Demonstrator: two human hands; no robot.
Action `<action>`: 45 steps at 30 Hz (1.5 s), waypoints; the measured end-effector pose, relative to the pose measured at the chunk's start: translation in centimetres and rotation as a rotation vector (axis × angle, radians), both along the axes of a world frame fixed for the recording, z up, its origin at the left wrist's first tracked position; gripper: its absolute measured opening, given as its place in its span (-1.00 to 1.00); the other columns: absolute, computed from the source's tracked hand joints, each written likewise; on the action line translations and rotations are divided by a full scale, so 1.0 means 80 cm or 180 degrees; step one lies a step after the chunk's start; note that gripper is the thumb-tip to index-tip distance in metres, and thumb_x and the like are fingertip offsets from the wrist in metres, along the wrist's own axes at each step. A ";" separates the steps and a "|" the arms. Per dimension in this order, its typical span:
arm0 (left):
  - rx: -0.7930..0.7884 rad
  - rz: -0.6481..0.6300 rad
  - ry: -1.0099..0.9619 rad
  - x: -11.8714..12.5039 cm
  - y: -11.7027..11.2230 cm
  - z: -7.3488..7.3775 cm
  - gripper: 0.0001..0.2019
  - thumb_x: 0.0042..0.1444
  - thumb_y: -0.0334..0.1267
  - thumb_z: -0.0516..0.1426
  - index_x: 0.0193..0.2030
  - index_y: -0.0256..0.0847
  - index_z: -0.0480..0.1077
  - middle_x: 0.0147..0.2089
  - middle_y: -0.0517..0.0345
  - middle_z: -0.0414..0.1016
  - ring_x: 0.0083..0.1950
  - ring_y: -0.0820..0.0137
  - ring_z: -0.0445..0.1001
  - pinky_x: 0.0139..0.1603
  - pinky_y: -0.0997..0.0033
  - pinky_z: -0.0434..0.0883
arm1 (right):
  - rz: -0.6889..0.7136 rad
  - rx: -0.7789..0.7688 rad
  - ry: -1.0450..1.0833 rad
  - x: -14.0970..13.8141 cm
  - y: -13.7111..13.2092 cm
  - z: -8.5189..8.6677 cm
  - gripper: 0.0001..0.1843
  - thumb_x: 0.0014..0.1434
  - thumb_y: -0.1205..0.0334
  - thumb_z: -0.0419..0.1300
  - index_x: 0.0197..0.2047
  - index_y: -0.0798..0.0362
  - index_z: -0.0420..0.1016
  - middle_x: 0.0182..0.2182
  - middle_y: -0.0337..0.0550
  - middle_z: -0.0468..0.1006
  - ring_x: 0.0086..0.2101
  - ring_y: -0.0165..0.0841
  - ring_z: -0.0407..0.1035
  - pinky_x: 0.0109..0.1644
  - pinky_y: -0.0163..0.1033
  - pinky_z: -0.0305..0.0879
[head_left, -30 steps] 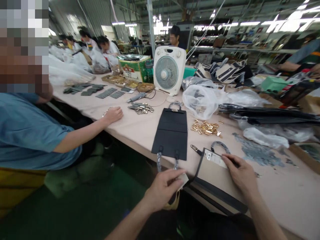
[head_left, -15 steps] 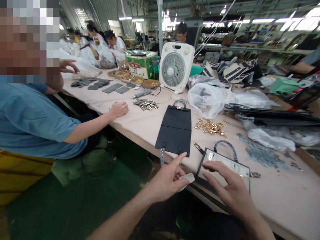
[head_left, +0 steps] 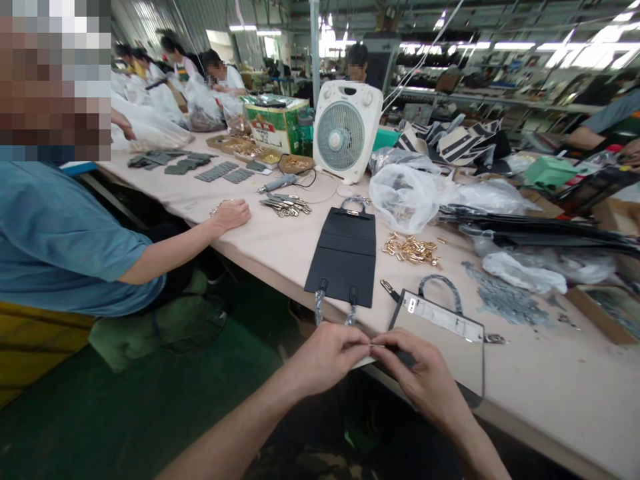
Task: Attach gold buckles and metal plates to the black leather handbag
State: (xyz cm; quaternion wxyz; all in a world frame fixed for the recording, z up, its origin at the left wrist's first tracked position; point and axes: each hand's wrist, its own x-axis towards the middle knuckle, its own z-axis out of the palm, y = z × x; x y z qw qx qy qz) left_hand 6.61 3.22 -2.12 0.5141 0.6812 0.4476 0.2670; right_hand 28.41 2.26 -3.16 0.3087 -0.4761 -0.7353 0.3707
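My left hand (head_left: 327,357) and my right hand (head_left: 419,381) meet at the table's near edge, fingertips pinched together on a small pale paper strip (head_left: 367,360). Just behind my right hand lies a bag piece with a beige lining (head_left: 445,337), a dark rim and a wrapped handle (head_left: 440,288). To its left a black folded bag panel (head_left: 344,257) lies flat, its wrapped handle ends hanging over the edge. A heap of gold metal fittings (head_left: 413,248) sits behind the two.
A person in a blue shirt (head_left: 60,240) sits at my left, one hand (head_left: 231,215) resting on the long table (head_left: 575,393). A white fan (head_left: 345,137), clear plastic bags (head_left: 407,193), metal clips (head_left: 285,205), grey cut pieces (head_left: 505,300) and other workers stand further back.
My right hand left the lined bag piece and came left to meet my left hand; both now pinch the pale strip. The lined piece lies flat and uncovered.
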 end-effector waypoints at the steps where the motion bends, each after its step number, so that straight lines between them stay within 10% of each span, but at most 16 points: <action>1: 0.0053 0.0002 -0.0018 0.000 0.000 0.000 -0.77 0.36 -0.23 0.15 -0.13 -0.18 0.66 -0.20 0.20 0.67 -0.17 0.38 0.57 -0.15 0.49 0.33 | -0.0037 -0.0018 -0.0013 0.001 -0.001 -0.002 -0.81 0.42 0.06 0.24 -0.11 -0.10 0.66 -0.21 -0.17 0.67 -0.18 -0.25 0.55 -0.05 -0.22 0.44; 7: 0.0313 0.0141 0.0068 0.003 0.000 0.001 -0.79 0.33 -0.31 0.15 -0.19 -0.19 0.65 -0.22 0.22 0.67 -0.16 0.40 0.58 -0.10 0.50 0.33 | -0.0247 0.0339 0.0053 0.008 -0.004 -0.009 -0.68 0.33 0.09 0.34 0.14 -0.10 0.57 -0.11 -0.12 0.64 -0.16 -0.25 0.53 -0.04 -0.19 0.46; 23: 0.0583 0.0195 -0.0182 0.004 -0.007 0.001 -0.81 0.21 -0.32 0.18 -0.34 -0.22 0.63 -0.37 0.17 0.59 -0.32 0.42 0.49 -0.22 0.44 0.30 | 0.0072 -0.0665 0.0412 -0.006 -0.010 0.013 -0.79 0.43 0.05 0.21 -0.20 -0.02 0.53 -0.28 -0.23 0.56 -0.23 -0.32 0.45 -0.09 -0.28 0.36; 31: -0.0683 0.0727 -0.1101 0.009 -0.002 -0.032 -0.68 0.21 -0.05 0.22 -0.42 -0.26 0.52 -0.48 0.22 0.36 -0.42 0.47 0.25 -0.34 0.46 0.23 | -0.0119 0.1108 0.1038 -0.025 -0.031 -0.007 -0.83 0.38 0.38 0.18 -0.13 -0.11 0.49 -0.28 -0.21 0.56 -0.24 -0.29 0.49 -0.13 -0.22 0.43; 38: -0.0624 0.0160 -0.0511 -0.002 -0.006 -0.036 -0.64 0.35 0.05 0.16 -0.23 -0.21 0.59 -0.28 0.16 0.50 -0.23 0.40 0.39 -0.17 0.45 0.30 | -0.1508 0.0699 0.0400 0.081 0.047 -0.021 -0.83 0.38 0.05 0.25 -0.13 -0.05 0.59 0.03 -0.01 0.57 0.11 -0.14 0.45 0.22 0.00 0.36; 45: -0.0194 -0.0237 -0.0245 0.000 -0.016 -0.032 -0.65 0.42 0.00 0.12 -0.19 -0.16 0.64 -0.21 0.16 0.59 -0.17 0.39 0.50 -0.09 0.46 0.33 | -0.1326 0.0237 -0.0095 0.116 0.111 -0.058 -0.61 0.32 -0.17 0.22 -0.24 -0.04 0.66 0.28 0.05 0.46 0.31 -0.02 0.29 0.48 0.24 0.02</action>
